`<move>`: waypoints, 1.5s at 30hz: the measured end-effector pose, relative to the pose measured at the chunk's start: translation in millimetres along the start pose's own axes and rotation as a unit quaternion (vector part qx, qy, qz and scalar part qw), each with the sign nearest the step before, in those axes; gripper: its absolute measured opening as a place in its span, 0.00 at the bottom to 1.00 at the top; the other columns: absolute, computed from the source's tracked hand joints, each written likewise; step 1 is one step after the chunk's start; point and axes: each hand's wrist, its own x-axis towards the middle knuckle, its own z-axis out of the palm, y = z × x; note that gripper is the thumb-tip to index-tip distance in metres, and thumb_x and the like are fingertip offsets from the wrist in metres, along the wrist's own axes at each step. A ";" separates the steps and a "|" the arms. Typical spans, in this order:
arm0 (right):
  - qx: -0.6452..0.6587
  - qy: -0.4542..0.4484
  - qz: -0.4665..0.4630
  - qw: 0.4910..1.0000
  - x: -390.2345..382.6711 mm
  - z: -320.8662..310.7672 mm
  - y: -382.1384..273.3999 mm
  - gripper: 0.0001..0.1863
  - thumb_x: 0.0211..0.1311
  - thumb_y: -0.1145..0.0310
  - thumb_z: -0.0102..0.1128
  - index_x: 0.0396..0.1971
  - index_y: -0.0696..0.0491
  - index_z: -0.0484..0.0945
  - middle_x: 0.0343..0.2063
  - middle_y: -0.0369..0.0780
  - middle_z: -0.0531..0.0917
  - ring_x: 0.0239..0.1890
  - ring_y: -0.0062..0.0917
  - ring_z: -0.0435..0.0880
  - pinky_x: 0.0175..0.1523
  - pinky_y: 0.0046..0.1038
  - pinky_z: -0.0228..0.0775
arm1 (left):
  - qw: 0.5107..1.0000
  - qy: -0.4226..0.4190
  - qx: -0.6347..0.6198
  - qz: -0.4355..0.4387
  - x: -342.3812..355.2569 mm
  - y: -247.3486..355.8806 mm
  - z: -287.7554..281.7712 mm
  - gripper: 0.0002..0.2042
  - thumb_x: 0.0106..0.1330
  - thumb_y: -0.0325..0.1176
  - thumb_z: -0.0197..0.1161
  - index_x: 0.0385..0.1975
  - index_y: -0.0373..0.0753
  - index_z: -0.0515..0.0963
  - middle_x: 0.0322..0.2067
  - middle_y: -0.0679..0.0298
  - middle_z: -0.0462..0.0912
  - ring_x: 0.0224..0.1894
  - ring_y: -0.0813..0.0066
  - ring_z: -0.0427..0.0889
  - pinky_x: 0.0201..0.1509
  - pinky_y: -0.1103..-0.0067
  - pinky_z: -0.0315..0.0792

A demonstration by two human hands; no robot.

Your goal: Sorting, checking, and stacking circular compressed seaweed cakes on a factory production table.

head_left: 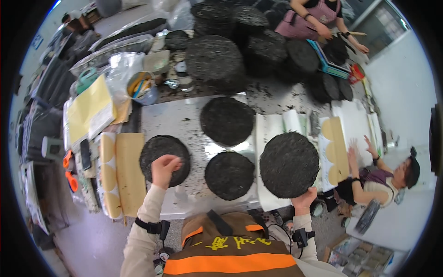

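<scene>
Nearest the camera is our brown apron (198,251) with its orange bands. At our left, the left hand (165,170) is over the left disc (160,146), a dark, rough-faced round on the pale tabletop (184,203). Our thumb and fingertips are drawn close together; we cannot tell whether they pinch a shred, or whether they touch the face. Toward the middle lie two more dark rounds, the far disc (227,121) and the near disc (230,176), flat on the table with a narrow gap between them. At our right, the right hand (304,199) has hold of the right disc (289,165) at its lower right rim, the fingers mostly hidden beneath; that disc overlaps the white sheet (268,194) in view.

We judge these discs light for their breadth, dry and somewhat stiff, yet brittle: the ragged rims and dark crumbs about the table suggest flaking. They look rough rather than slippery. A broad hold suits them, palm or spread fingers underneath and thumb lightly on the rim; a hard pinch could break the edge.
</scene>
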 end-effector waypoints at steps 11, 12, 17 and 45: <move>0.006 0.125 -0.127 0.984 -52.5 -1.7 -51.9 0.34 0.46 0.62 0.55 0.59 0.50 0.72 0.60 0.41 0.74 0.63 0.41 0.70 0.66 0.50 0.60 | 0.960 -0.279 0.021 -0.019 38.8 -67.1 300.3 0.20 0.61 0.25 0.65 0.54 0.32 0.75 0.47 0.48 0.82 0.41 0.69 0.85 0.42 0.79 0.79; 0.000 0.121 -0.131 0.984 -55.5 -2.2 -48.4 0.34 0.45 0.63 0.54 0.60 0.50 0.72 0.60 0.41 0.74 0.63 0.41 0.70 0.66 0.49 0.60 | 0.947 -0.321 0.002 -0.023 34.1 -61.9 294.1 0.17 0.62 0.25 0.64 0.52 0.32 0.76 0.45 0.50 0.83 0.40 0.70 0.85 0.42 0.78 0.79; 0.001 0.102 -0.036 0.994 -27.2 9.3 13.9 0.35 0.46 0.63 0.53 0.60 0.52 0.71 0.59 0.42 0.75 0.62 0.42 0.71 0.67 0.50 0.60 | 0.924 -0.288 0.185 0.172 -23.5 22.4 212.6 0.05 0.62 0.27 0.65 0.35 0.32 0.82 0.34 0.56 0.85 0.34 0.71 0.86 0.39 0.79 0.79; -0.263 -0.058 0.145 0.952 6.2 141.2 150.9 0.30 0.55 0.77 0.61 0.61 0.55 0.67 0.54 0.41 0.76 0.58 0.32 0.75 0.64 0.36 0.67 | 0.973 0.142 0.040 0.175 -60.8 18.0 -9.4 0.05 0.67 0.28 0.62 0.35 0.34 0.75 0.27 0.65 0.75 0.30 0.83 0.73 0.35 0.82 0.70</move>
